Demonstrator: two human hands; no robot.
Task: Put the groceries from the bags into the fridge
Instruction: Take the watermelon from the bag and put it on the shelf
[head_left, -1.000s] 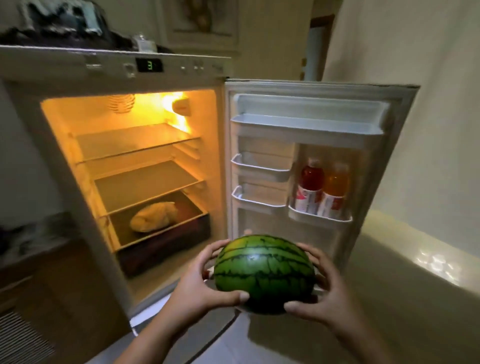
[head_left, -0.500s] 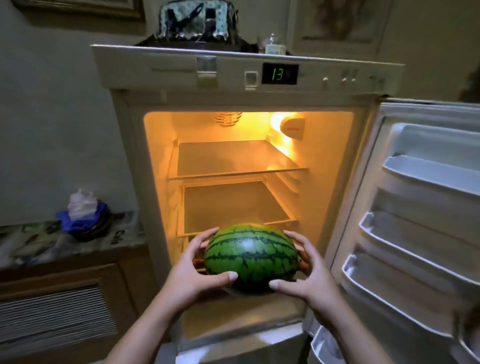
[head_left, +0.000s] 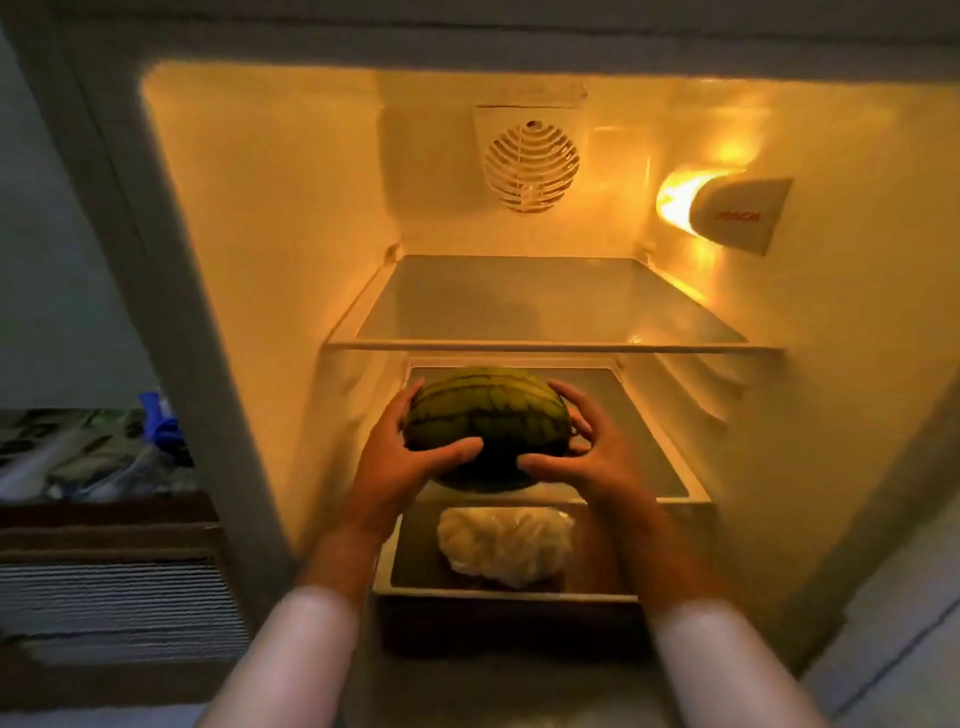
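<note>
Since the earlier frame the watermelon (head_left: 485, 426) had gone from in front of the open fridge (head_left: 270, 218) into its lit interior, and the view had closed in until the cabinet filled nearly the whole picture. The person's left hand (head_left: 402, 457) gripped the melon's left end, fingers curled over the far side and the thumb laid across the near face. The right hand (head_left: 582, 452) held the right end the same way, its thumb pointing inward toward the other thumb, the two tips near but apart. The striped melon sat lengthwise between both palms, held over the front part of the middle shelf (head_left: 639, 441); whether its underside touched the glass could not be told, since its lower edge overhung the shelf's front rim in shadow.

Above it ran the top glass shelf (head_left: 545, 306). A round fan grille (head_left: 531, 166) was set in the back wall, and a lamp housing (head_left: 727, 213) glowed on the right wall. Below the melon, on the cover over the bottom drawer (head_left: 509, 618), lay a pale wrapped bundle (head_left: 506, 545), directly beneath the hands and between the forearms.

Left of the fridge stood a low cabinet (head_left: 104, 597) with a patterned top, and a blue object (head_left: 158, 421) rested near its inner edge.
</note>
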